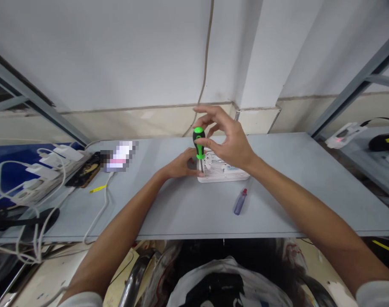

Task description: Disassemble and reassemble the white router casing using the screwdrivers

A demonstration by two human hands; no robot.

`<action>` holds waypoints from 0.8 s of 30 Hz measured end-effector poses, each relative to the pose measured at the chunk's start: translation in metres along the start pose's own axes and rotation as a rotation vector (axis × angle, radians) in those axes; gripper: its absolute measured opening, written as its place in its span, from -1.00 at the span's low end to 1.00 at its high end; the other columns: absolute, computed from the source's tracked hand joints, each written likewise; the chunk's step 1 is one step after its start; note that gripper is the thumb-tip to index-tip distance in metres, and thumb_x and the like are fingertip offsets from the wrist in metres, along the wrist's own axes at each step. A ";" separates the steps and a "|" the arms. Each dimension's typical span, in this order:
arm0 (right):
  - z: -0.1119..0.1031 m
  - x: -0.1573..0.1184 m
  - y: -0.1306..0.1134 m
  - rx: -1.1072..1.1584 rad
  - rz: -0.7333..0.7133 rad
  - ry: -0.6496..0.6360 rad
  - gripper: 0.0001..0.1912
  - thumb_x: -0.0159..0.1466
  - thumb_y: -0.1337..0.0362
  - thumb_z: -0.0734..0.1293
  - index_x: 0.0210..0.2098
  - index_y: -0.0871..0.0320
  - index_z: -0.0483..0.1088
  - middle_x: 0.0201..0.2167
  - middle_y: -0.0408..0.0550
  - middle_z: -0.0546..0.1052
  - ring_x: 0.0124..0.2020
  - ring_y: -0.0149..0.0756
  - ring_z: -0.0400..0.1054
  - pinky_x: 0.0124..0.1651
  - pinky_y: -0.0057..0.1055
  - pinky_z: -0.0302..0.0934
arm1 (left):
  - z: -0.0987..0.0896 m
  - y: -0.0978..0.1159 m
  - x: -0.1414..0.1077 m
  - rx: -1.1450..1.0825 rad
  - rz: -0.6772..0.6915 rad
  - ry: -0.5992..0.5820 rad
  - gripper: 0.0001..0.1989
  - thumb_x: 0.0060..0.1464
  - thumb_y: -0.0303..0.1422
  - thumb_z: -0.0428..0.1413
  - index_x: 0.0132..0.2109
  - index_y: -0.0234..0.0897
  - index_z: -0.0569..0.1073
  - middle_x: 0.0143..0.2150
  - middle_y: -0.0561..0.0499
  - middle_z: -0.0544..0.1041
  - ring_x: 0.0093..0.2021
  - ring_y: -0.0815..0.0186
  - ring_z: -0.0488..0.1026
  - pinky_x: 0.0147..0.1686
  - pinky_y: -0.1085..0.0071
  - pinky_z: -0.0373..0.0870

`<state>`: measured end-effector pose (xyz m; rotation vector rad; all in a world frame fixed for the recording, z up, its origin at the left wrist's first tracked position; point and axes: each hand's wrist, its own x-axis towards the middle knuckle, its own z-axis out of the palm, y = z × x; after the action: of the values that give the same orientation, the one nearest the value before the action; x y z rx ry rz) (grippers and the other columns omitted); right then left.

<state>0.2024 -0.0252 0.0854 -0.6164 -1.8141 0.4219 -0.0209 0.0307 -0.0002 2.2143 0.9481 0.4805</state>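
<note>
The screwdriver is apparently touched by the half-spread right hand. The white device is gripped by the curled left hand.

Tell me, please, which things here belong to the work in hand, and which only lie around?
In the work:
green screwdriver, right hand at its handle
white device, left hand on its end
perhaps purple tool, lying near, in neither hand

Seemingly just lying around:
lit phone
dark phone
chargers
yellow strip
</note>
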 end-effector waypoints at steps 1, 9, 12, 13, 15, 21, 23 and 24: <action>0.000 0.000 0.000 -0.010 -0.010 0.016 -0.41 0.26 -0.05 0.53 0.19 -0.08 0.36 -0.16 -0.08 0.52 -0.16 -0.18 0.40 -0.12 -0.18 0.44 | 0.000 0.000 0.000 0.000 -0.009 0.003 -0.15 -0.12 0.03 0.45 0.29 -0.11 0.44 0.14 -0.16 0.49 0.14 -0.08 0.43 0.07 0.03 0.50; -0.010 0.003 -0.004 0.037 -0.029 -0.089 -0.60 0.35 -0.05 0.44 0.08 -0.02 0.50 -0.16 -0.08 0.57 -0.20 -0.26 0.44 -0.21 -0.29 0.41 | 0.000 0.002 -0.002 -0.026 0.088 -0.031 -0.24 -0.02 -0.07 0.43 0.29 -0.13 0.44 0.31 -0.19 0.42 0.36 -0.09 0.29 0.24 -0.03 0.39; -0.011 0.005 -0.002 0.030 0.008 0.001 -0.57 0.26 -0.07 0.52 -0.02 0.02 0.52 -0.32 -0.16 0.48 -0.34 -0.34 0.36 -0.27 -0.33 0.38 | -0.001 0.001 -0.003 -0.013 0.079 -0.010 -0.30 -0.04 -0.05 0.44 0.21 -0.15 0.50 0.23 -0.19 0.47 0.33 -0.10 0.33 0.24 -0.06 0.40; -0.010 0.005 -0.002 0.036 0.012 0.023 -0.58 0.26 -0.06 0.52 -0.01 0.02 0.50 -0.29 -0.16 0.48 -0.31 -0.33 0.37 -0.24 -0.33 0.39 | -0.001 0.001 -0.003 -0.019 0.079 -0.010 -0.29 -0.05 -0.05 0.44 0.22 -0.14 0.50 0.23 -0.19 0.47 0.33 -0.10 0.34 0.25 -0.06 0.39; -0.009 0.005 -0.001 0.069 0.009 -0.009 -0.63 0.33 0.01 0.47 0.06 -0.01 0.47 -0.14 -0.10 0.52 -0.13 -0.26 0.44 -0.11 -0.28 0.44 | -0.001 -0.001 -0.003 -0.035 0.081 -0.017 -0.23 -0.05 -0.04 0.44 0.27 -0.13 0.45 0.28 -0.19 0.44 0.35 -0.08 0.32 0.28 -0.05 0.37; -0.008 0.005 0.002 0.150 0.047 -0.040 -0.63 0.31 0.16 0.49 0.08 -0.01 0.45 -0.26 -0.17 0.53 -0.22 -0.31 0.46 -0.02 -0.24 0.45 | -0.002 -0.001 -0.003 -0.036 0.054 -0.029 -0.13 -0.03 -0.04 0.42 0.37 -0.18 0.36 0.37 -0.23 0.37 0.35 -0.10 0.34 0.28 -0.04 0.38; -0.008 0.005 0.002 0.193 0.044 -0.090 -0.51 0.30 0.14 0.50 0.19 -0.06 0.40 -0.05 -0.10 0.55 -0.05 -0.25 0.48 0.05 -0.20 0.45 | -0.002 0.000 -0.003 -0.040 0.054 -0.030 -0.15 -0.03 -0.04 0.42 0.35 -0.18 0.38 0.37 -0.24 0.38 0.37 -0.11 0.33 0.29 -0.05 0.36; -0.008 0.005 0.002 0.216 0.044 -0.125 -0.48 0.31 0.12 0.49 0.22 -0.07 0.37 0.01 -0.07 0.54 0.01 -0.22 0.47 0.07 -0.18 0.45 | -0.003 0.000 -0.003 -0.046 0.054 -0.029 -0.15 -0.03 -0.04 0.42 0.35 -0.17 0.39 0.37 -0.23 0.37 0.38 -0.11 0.32 0.31 -0.06 0.34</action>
<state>0.2088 -0.0207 0.0902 -0.4892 -1.8443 0.6896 -0.0243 0.0292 0.0016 2.2044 0.8560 0.4887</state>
